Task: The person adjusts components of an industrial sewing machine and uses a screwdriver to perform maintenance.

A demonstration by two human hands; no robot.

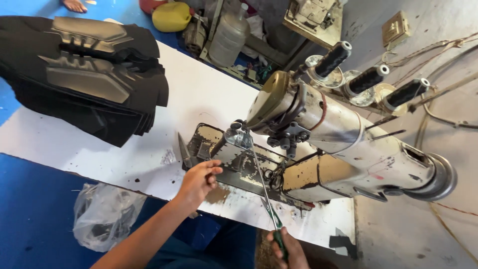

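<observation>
An old cream sewing machine (343,137) with chipped paint stands on a white table (199,94). My right hand (288,250) grips the green handle of a long screwdriver (261,184), whose shaft slants up to the metal part (239,138) at the machine's needle end. My left hand (199,179) rests at the near edge of the worn machine bed (234,162), fingers bent and pinched together. Whether they hold something small is hidden.
A stack of black cut pieces with grey panels (94,74) lies at the table's left. Small snips (184,149) lie beside the bed. Three black thread spools (366,79) stand behind the machine. A plastic bag (104,214), a yellow jug (172,16) and a clear bottle (229,37) sit around.
</observation>
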